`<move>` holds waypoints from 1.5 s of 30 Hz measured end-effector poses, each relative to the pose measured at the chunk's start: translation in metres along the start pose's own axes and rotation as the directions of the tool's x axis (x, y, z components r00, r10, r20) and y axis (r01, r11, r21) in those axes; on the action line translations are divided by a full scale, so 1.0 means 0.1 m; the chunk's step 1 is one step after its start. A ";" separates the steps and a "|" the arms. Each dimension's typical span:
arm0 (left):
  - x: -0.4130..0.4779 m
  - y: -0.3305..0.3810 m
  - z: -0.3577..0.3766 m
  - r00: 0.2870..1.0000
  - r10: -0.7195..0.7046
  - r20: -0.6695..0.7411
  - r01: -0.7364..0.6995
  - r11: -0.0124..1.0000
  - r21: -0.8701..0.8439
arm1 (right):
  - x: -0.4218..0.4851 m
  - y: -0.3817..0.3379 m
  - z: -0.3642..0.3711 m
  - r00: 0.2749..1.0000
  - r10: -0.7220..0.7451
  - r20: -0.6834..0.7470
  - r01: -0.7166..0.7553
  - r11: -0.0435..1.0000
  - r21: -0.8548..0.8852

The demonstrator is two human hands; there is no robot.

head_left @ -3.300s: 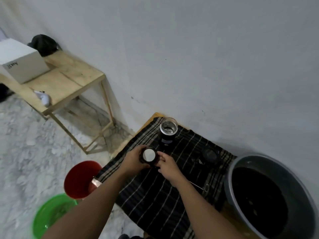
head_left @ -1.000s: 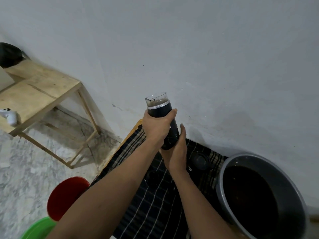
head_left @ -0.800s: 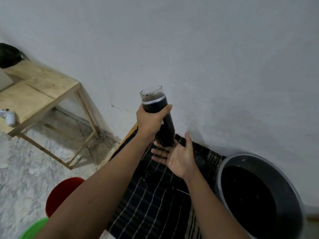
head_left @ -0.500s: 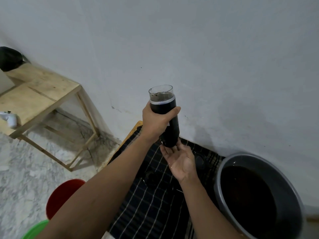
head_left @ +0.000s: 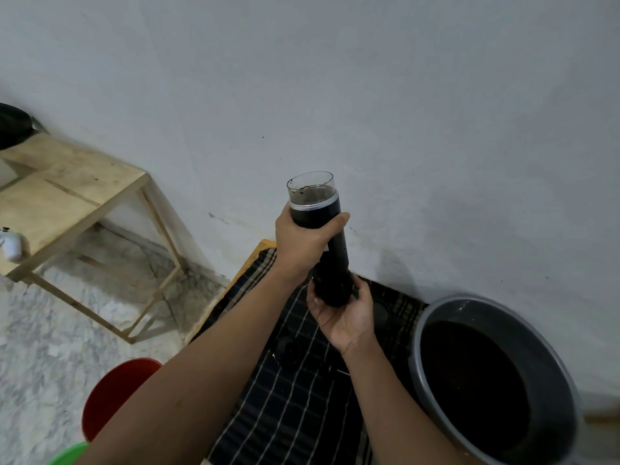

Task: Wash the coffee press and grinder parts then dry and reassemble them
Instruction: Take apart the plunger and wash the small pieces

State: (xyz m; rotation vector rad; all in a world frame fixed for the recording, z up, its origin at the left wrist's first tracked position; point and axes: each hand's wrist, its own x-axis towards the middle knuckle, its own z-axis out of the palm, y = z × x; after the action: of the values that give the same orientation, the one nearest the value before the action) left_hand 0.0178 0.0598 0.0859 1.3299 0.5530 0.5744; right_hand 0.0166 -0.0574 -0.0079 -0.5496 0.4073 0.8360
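Cloth point(head_left: 295, 397) at the foot of the wall point(head_left: 402, 95), basin point(head_left: 567, 394) just right of it, bowls point(head_left: 114, 394) left of it, table point(head_left: 67, 186) farther left, grinder point(head_left: 335, 250) upright above the cloth, left hand point(head_left: 302, 245) gripping high, right hand point(head_left: 345, 313) round its base.

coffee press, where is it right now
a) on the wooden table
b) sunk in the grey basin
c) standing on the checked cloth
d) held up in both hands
d: the left hand grips the upper body of the coffee press and the right hand cups its bottom end, above the checked cloth.
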 end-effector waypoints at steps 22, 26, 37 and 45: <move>0.05 -1.46 -0.51 0.999 0.039 -0.001 -0.031 0.791 0.611 | -0.14 0.05 -0.57 0.975 0.039 -0.220 -0.067 0.991 -0.117; -0.01 -1.63 -0.59 0.999 -0.040 -0.007 0.035 0.769 0.638 | -0.13 0.03 -0.62 0.962 0.008 -0.273 -0.049 0.988 -0.146; -0.20 -1.43 -0.67 0.973 -0.231 0.028 0.128 0.633 0.763 | -0.24 -0.06 -0.60 0.957 -0.106 -0.268 -0.005 0.924 -0.383; -1.19 -1.34 -0.74 0.993 -0.036 0.115 -0.049 0.750 0.660 | -0.66 0.01 -0.88 0.936 -0.270 -0.227 0.009 0.663 -0.749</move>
State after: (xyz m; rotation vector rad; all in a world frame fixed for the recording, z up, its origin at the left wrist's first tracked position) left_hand -0.1097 0.0146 -0.0520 2.0340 0.6854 0.2948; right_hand -0.0348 -0.1484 -0.0421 -1.4912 0.2972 0.7375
